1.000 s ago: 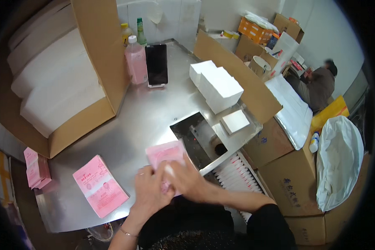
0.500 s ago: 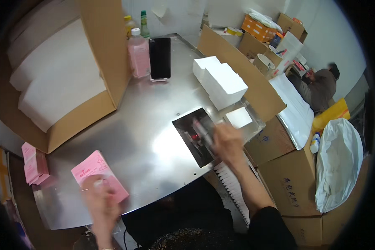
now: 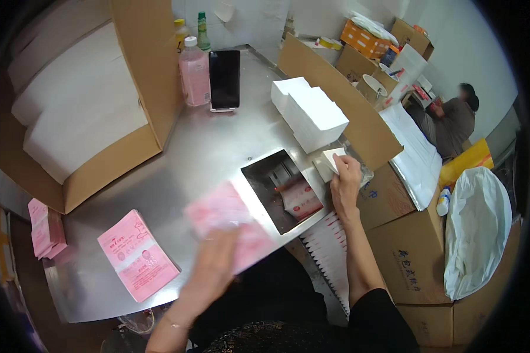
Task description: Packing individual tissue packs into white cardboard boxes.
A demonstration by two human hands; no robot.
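Observation:
My left hand [image 3: 215, 267] holds a pink plastic bag [image 3: 227, 220], blurred by motion, above the front edge of the steel table [image 3: 206, 153]. A stack of pink bags [image 3: 137, 255] lies flat on the table to its left. My right hand [image 3: 345, 176] rests on a small white folded stack of tissue [image 3: 328, 162] at the table's right edge, fingers on its top. Between my hands is a rectangular opening [image 3: 280, 188] in the table with a pink-and-white packed bag [image 3: 302, 200] inside it. Two taller white tissue stacks [image 3: 312, 115] stand behind my right hand.
A large cardboard box [image 3: 82, 112] of white tissue fills the left. A pink bottle [image 3: 194, 76] and a black phone [image 3: 224, 79] stand at the back. More pink bags [image 3: 44, 226] sit far left. Cardboard boxes [image 3: 406, 259], a white sack [image 3: 477, 229] and a seated person [image 3: 453, 120] are at right.
My left hand picked a pink bag off the stack and swung it right toward the opening. My right hand moved from the opening to the small white tissue stack.

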